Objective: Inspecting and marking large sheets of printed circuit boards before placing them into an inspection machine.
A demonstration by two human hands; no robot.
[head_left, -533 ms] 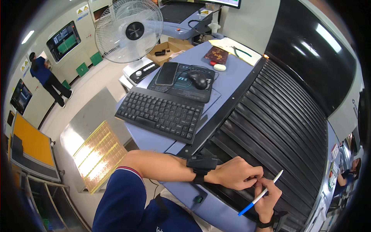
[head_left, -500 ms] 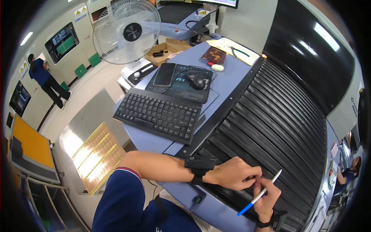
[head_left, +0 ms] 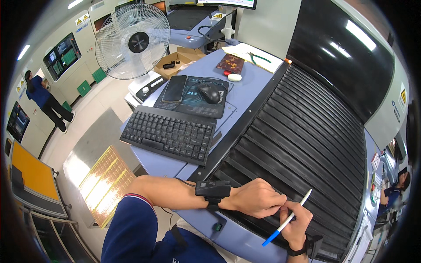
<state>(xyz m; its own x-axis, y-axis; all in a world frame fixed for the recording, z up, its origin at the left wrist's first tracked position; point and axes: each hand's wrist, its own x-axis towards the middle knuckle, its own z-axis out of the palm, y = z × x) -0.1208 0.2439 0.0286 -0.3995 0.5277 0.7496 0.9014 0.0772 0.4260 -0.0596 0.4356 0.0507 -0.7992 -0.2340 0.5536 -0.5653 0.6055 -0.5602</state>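
Though the view has swung slightly, sliding the counter (head_left: pixel 251 89) leftward, the hands barely change pose: the left hand (head_left: pixel 255 198) stays curled against the fingertips of the right hand (head_left: pixel 298 223), over the black ribbed cover (head_left: pixel 302 131). Its grip is narrow, fingers bent inward; whether it pinches anything, I cannot tell. The right grip keeps hold of a white pen (head_left: pixel 286 218), slanting across that hand with its blue end at lower left. So the work seems to remain where the fingertips meet, apart from the keyboard (head_left: pixel 169 133).
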